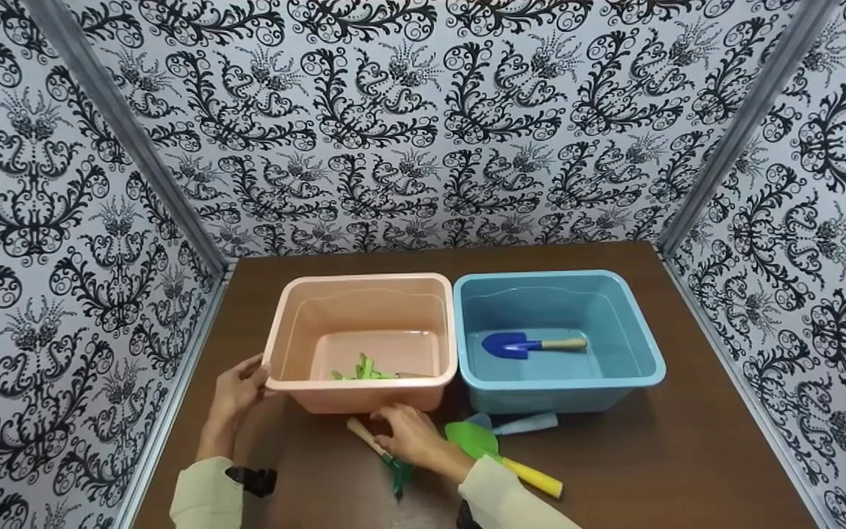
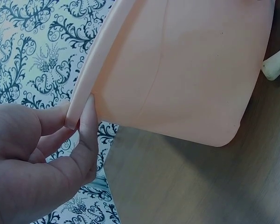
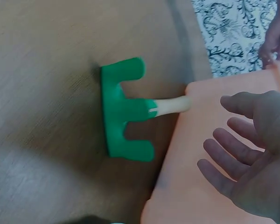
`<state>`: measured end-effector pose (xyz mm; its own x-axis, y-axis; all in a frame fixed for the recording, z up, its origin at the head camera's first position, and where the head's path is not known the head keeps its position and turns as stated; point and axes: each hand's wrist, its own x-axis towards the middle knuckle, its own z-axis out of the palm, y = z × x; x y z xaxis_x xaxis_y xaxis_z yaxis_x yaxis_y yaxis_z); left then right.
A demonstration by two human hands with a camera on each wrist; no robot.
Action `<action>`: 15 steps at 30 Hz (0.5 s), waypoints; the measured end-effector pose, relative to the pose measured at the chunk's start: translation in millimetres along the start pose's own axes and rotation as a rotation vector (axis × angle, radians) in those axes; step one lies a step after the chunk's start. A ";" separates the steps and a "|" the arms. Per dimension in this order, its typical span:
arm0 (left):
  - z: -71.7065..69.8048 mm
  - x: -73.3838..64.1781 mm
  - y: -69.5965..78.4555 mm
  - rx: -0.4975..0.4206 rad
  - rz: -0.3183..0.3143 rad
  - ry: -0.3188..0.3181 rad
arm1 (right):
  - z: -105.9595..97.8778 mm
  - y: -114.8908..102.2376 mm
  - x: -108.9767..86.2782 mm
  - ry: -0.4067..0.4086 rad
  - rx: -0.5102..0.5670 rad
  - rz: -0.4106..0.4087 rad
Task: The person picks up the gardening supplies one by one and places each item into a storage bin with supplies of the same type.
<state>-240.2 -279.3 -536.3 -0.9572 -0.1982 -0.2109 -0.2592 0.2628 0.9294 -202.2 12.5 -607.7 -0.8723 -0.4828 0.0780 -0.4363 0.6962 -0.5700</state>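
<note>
My left hand (image 1: pixel 236 393) pinches the rim of a peach plastic tub (image 2: pixel 196 70) at its near left corner, thumb on one side and fingers on the other. In front of that tub, my right hand (image 1: pixel 416 437) hovers by a small green hand rake (image 3: pixel 113 109) with a pale wooden handle (image 3: pixel 172 106). The right wrist view shows the right fingers loosely spread beside the tub wall, apart from the rake and holding nothing. The rake lies on the table, its head partly behind the right hand in the head view. Inside the peach tub lies a light green pronged tool (image 1: pixel 366 369), partly hidden by the near rim.
A blue tub (image 1: pixel 562 383) stands against the peach one on the right, with a dark blue trowel (image 1: pixel 507 344) inside. On the brown table (image 1: pixel 687 455) before it lie a green trowel with a yellow handle (image 1: pixel 533 476) and a grey-blue tool (image 1: pixel 529 425). Patterned walls enclose three sides.
</note>
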 end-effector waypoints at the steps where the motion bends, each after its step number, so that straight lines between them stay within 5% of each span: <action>1: 0.1 0.2 0.0 -0.007 -0.003 0.002 | 1.3 1.6 0.4 -0.005 0.003 0.011; 15: -0.7 0.5 0.2 -0.030 -0.017 -0.006 | 20.7 19.4 1.9 -0.038 0.005 0.062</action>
<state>-240.7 -279.9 -536.0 -0.9536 -0.1962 -0.2285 -0.2714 0.2307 0.9344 -207.7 14.1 -635.6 -0.8884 -0.4588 0.0117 -0.3808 0.7227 -0.5767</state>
